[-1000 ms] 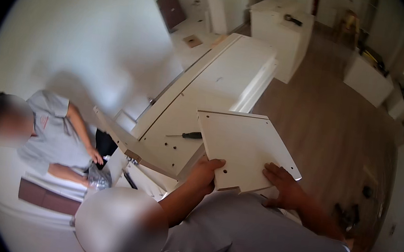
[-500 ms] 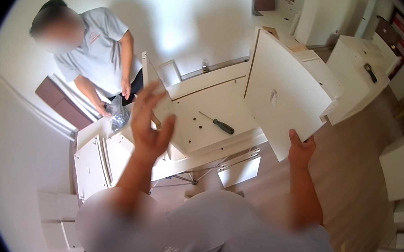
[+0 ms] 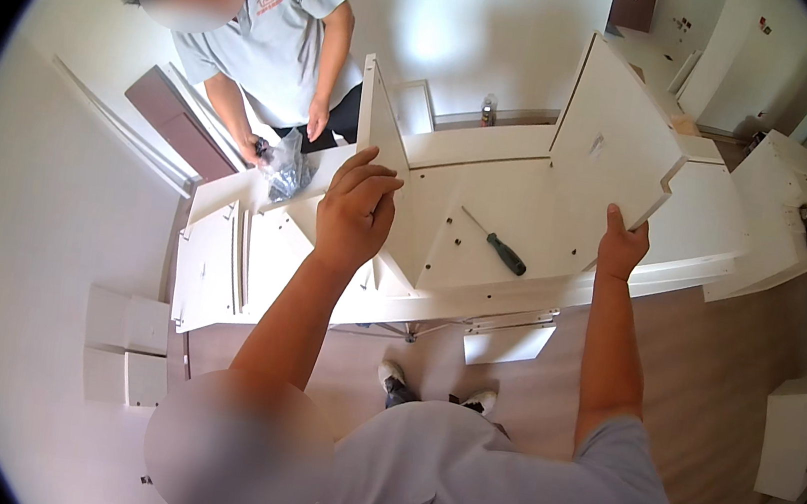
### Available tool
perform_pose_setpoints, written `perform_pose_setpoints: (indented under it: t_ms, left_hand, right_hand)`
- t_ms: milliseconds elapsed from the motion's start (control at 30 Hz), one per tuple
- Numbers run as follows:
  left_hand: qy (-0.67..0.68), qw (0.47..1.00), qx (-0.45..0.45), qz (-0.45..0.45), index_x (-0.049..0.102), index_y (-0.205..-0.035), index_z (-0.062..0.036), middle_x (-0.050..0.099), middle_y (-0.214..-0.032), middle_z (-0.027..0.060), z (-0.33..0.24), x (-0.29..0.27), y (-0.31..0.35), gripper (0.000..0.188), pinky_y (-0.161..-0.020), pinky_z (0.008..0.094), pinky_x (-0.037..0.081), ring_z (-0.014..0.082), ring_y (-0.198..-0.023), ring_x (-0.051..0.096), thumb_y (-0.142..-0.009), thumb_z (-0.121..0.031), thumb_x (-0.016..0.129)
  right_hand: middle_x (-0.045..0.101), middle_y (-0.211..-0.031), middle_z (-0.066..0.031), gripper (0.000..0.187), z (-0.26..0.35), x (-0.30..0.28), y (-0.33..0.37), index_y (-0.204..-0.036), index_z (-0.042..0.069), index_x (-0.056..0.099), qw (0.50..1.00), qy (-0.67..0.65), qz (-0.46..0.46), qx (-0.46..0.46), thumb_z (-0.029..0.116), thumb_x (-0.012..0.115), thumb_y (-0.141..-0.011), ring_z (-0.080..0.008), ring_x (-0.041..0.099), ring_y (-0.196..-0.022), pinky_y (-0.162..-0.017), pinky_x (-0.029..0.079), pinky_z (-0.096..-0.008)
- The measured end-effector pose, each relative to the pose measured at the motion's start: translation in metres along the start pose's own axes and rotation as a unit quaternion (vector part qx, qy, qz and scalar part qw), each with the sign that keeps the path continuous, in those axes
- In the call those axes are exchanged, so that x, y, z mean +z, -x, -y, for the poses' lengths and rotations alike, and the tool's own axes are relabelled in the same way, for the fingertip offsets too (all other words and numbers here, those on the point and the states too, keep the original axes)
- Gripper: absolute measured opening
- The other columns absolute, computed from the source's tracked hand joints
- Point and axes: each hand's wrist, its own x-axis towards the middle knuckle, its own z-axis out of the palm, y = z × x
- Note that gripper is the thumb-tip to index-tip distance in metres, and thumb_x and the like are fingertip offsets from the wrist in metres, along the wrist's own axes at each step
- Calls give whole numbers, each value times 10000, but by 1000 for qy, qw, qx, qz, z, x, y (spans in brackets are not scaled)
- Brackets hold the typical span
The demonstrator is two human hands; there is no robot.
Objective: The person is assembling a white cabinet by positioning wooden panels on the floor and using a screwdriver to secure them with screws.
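My right hand (image 3: 623, 243) is closed around the near lower corner of a white panel (image 3: 605, 126), its thumb on top. That panel stands upright at the right side of a white cabinet carcass. Beside the shorter upright white panel (image 3: 385, 114) on the left is my left hand (image 3: 356, 208), raised with bent fingers drawn together. A small dark spot shows at its fingers; what it is I cannot make out. Between the two panels, a screwdriver (image 3: 506, 254) with a dark green handle lies on the white base board (image 3: 482, 186), among several small dark fittings (image 3: 457, 242).
Across the cabinet at the left, a co-worker (image 3: 268, 44) handles a clear plastic bag (image 3: 287, 169). A spray can or bottle (image 3: 488, 109) stands by the wall. Another white cabinet (image 3: 781, 213) with a dark tool (image 3: 806, 227) on it is at the right. A white board (image 3: 510, 344) lies below.
My view has shifted, so the scene sits further right and my feet show. My left hand's spread fingers have bent together. The right hand keeps its grip on the panel.
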Motion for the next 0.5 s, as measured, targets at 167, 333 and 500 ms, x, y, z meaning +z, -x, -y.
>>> perform_pose_setpoints:
  t_ms: [167, 333, 500]
  left_hand:
    - [-8, 1000, -2, -8, 738, -935, -55, 740, -1050, 96, -3, 2, -1, 207, -981, 427, 559, 363, -1241, 651, -799, 95, 694]
    - [-19, 999, 21, -18, 731, -917, -78, 739, -1041, 72, -1, 3, -5, 220, -926, 411, 589, 352, -1236, 659, -775, 86, 698]
    - [-20, 999, 23, -18, 725, -914, -77, 738, -1037, 72, 1, 6, -5, 222, -933, 413, 584, 357, -1238, 656, -772, 90, 691]
  right_hand:
    - [742, -1073, -113, 374, -9, 12, 2, -1191, -37, 674, 1000, -17, 1, -4, 173, 796, -907, -206, 696, -953, -874, 551, -333]
    - [739, -1104, -128, 372, -11, 11, 8, -1198, -45, 672, 1000, 1, 4, 8, 169, 787, -917, -207, 696, -988, -888, 548, -334]
    - [744, -1114, -138, 364, -16, 7, 17, -1206, -51, 669, 999, -45, 21, 7, 163, 768, -929, -211, 697, -1010, -899, 543, -331]
